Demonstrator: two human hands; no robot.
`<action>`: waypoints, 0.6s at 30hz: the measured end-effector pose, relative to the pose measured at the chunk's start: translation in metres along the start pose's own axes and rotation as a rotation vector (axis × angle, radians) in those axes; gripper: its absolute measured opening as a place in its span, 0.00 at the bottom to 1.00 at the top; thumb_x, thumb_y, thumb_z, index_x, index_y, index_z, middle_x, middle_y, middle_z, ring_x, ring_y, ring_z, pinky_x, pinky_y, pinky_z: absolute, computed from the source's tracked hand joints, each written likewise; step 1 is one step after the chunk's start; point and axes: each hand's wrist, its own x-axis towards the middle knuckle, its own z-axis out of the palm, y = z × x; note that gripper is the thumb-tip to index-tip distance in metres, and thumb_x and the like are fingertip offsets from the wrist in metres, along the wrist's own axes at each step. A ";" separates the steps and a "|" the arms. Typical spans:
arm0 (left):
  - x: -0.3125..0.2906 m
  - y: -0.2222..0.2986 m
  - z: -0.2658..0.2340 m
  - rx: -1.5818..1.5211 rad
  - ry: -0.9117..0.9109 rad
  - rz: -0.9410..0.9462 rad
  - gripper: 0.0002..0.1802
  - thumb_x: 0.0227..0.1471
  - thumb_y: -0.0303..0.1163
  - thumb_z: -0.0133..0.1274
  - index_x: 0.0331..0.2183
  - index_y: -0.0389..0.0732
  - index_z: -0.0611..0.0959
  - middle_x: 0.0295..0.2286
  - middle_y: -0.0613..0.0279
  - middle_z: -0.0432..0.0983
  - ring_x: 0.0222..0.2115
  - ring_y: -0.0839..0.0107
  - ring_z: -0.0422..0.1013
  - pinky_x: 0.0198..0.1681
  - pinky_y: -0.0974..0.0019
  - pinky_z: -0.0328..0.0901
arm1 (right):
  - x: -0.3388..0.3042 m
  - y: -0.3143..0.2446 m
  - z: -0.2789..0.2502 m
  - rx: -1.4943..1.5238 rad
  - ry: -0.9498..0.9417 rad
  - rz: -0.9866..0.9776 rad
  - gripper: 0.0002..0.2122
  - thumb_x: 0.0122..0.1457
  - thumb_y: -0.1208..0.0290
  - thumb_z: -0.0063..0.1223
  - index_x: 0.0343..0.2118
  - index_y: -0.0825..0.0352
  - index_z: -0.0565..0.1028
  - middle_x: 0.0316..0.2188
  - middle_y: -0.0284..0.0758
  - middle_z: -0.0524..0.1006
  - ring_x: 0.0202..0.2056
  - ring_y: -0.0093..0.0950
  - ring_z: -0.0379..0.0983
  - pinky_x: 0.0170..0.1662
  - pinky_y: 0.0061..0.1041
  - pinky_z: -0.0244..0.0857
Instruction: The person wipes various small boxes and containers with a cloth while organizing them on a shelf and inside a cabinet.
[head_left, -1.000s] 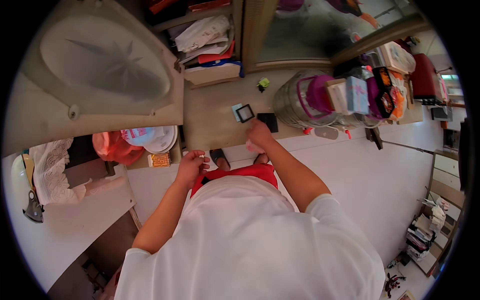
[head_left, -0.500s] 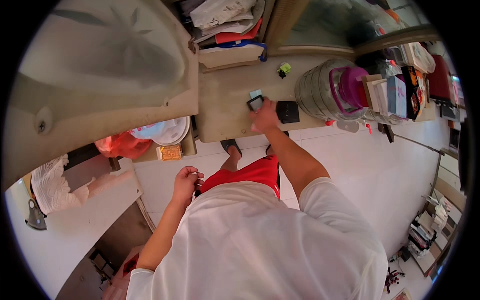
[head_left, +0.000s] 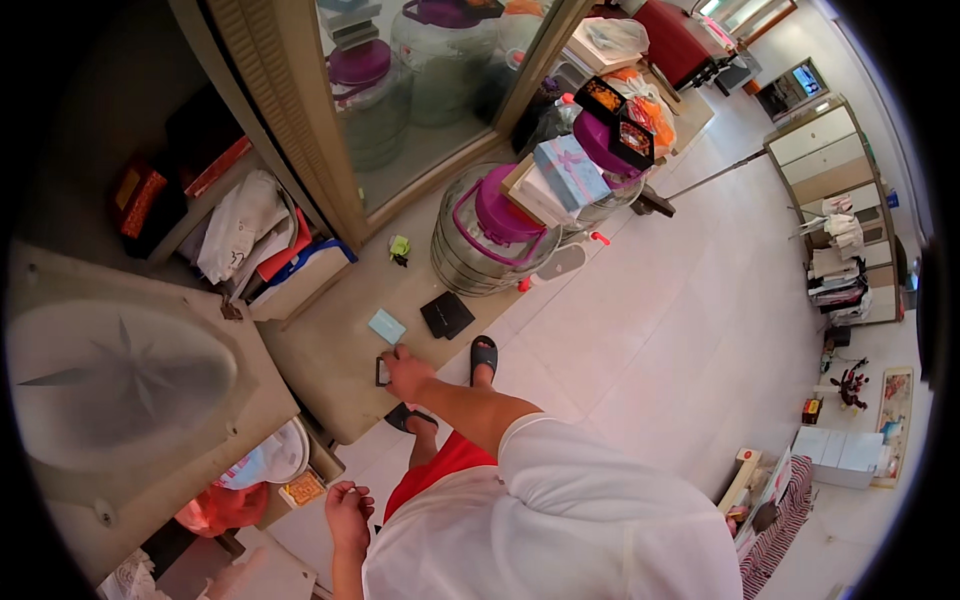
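Note:
My right hand (head_left: pixel 408 375) reaches down to the beige counter (head_left: pixel 320 350), its fingers closed on the edge of a small dark-framed square (head_left: pixel 382 371) with a greyish middle. Its exact kind I cannot make out. Just beyond the hand lie a pale blue card-like rectangle (head_left: pixel 386 326) and a flat black square box or sleeve (head_left: pixel 447 316). My left hand (head_left: pixel 350 515) hangs beside the red shorts, away from the counter. Its fingers are loosely curled and a little apart, and nothing shows in them.
A large clear jar with a purple lid (head_left: pixel 500 215) stands on the counter, beside a small yellow-green item (head_left: pixel 399 248). A frosted cabinet door (head_left: pixel 130 370) swings out at left. Below it are a red plastic bag (head_left: pixel 220 508) and an orange snack pack (head_left: pixel 302 489).
The view has turned to the right. My right hand has drawn the dark-framed square away from the pale blue rectangle, toward the counter's near left part. My left hand still hangs at my side.

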 end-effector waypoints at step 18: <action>-0.023 -0.005 -0.013 0.021 0.056 -0.027 0.09 0.56 0.23 0.47 0.40 0.43 0.75 0.31 0.61 0.79 0.26 0.73 0.74 0.28 0.70 0.68 | 0.055 0.001 -0.038 0.224 0.379 0.102 0.21 0.52 0.60 0.60 0.44 0.69 0.70 0.40 0.47 0.75 0.38 0.46 0.79 0.43 0.40 0.73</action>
